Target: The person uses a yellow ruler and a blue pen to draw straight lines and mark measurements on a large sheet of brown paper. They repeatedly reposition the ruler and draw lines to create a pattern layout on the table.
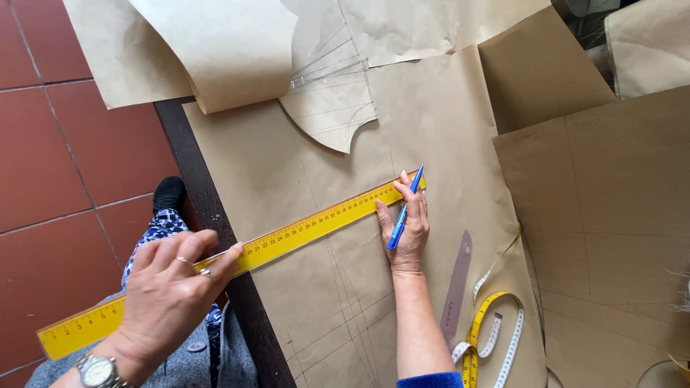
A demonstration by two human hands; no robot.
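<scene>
A long yellow ruler (302,228) lies slanted across brown pattern paper (302,165) with pencil lines on it. My left hand (169,287), with rings and a wristwatch, presses the ruler's near part at the table edge. My right hand (406,223) rests flat on the paper at the ruler's far end, fingertips on the ruler, with a blue pen (405,208) held between its fingers, tip pointing up past the ruler.
A dark table edge (208,208) runs diagonally beside a red tiled floor (50,165). A grey curved ruler (456,287) and a yellow-white tape measure (489,338) lie by my right forearm. Cut pattern pieces (330,100) and more paper sheets (611,215) cover the back and right.
</scene>
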